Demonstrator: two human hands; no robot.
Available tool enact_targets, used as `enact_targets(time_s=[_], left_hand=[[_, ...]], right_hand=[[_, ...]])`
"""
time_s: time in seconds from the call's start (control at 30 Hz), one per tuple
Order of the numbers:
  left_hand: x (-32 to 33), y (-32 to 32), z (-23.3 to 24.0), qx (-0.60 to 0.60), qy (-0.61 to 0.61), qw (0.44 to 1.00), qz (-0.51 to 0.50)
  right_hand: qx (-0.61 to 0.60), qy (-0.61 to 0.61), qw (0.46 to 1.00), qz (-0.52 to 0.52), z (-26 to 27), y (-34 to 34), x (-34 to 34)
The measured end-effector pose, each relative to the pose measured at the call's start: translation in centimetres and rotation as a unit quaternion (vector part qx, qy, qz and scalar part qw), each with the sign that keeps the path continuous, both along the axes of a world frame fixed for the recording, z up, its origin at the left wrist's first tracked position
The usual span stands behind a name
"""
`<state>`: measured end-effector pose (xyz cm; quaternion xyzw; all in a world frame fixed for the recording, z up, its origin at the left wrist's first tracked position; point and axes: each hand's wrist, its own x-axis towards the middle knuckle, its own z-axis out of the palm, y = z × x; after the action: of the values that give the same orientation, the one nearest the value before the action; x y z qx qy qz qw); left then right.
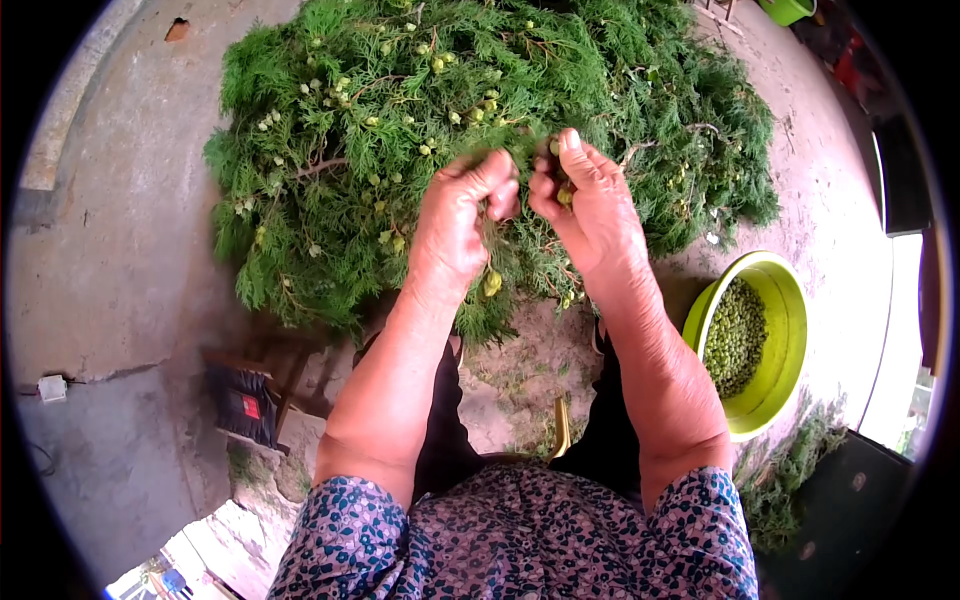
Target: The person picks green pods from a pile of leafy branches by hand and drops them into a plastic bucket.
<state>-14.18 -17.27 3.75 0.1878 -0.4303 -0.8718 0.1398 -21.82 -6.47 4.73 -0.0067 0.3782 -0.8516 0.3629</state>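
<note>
A large heap of leafy conifer branches, dotted with pale green cones, lies on the ground before me. Both hands are raised over its near side, close together. My left hand is curled around a green sprig, blurred at the fingers. A yellow-green cone shows just below that wrist. In my right hand are several small green cones, held between the palm and bent fingers, thumb pointing up. The fingertips of the two hands are a short gap apart.
A lime-green plastic basin holding many picked cones stands by my right forearm. At left is a small wooden stool with dark cloth. Loose sprigs lie beside a dark panel at lower right. Another green container is at far right.
</note>
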Motion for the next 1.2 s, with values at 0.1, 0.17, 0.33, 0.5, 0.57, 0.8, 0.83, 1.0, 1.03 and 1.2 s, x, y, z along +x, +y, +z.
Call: enact_targets(time_s=[0.1,0.17,0.33,0.5,0.57,0.8,0.83,1.0,1.03,1.2], left_hand=[[-0.2,-1.2,-0.1,0.063,0.03,0.997,0.019],[-0.4,-1.5,-0.2,0.087,0.047,0.995,0.032],[-0.3,-1.7,-0.1,0.116,0.076,0.987,0.082],[-0.8,-1.1,0.2,0.07,0.047,0.99,0.111],[-0.5,-1.3,0.2,0.038,0.05,0.992,0.114],[0.0,-0.8,1.1,-0.152,-0.007,0.988,-0.023],[-0.1,-0.6,0.8,-0.151,-0.007,0.988,-0.024],[-0.2,-0.1,0.6,-0.163,0.006,0.983,-0.086],[-0.3,0.0,0.5,-0.155,0.003,0.985,-0.077],[-0.3,0.6,0.7,-0.123,0.026,0.991,-0.047]], right_hand=[[0.044,0.0,0.999,-0.002,1.7,0.2,-0.1],[0.019,0.032,0.997,0.065,0.2,0.9,-0.6],[0.277,0.265,0.887,0.257,2.0,1.2,2.3],[0.292,0.469,0.796,0.245,0.1,1.0,3.4],[0.267,0.386,0.865,0.176,1.0,1.3,3.1],[0.267,0.441,0.856,0.045,1.6,3.4,-0.4],[0.267,0.441,0.855,0.044,1.6,3.4,-0.4],[0.2,0.251,0.946,0.042,1.9,3.1,-0.3],[0.181,0.222,0.957,0.043,1.7,3.1,-0.4],[0.152,0.174,0.97,0.079,1.6,3.1,-0.2]])
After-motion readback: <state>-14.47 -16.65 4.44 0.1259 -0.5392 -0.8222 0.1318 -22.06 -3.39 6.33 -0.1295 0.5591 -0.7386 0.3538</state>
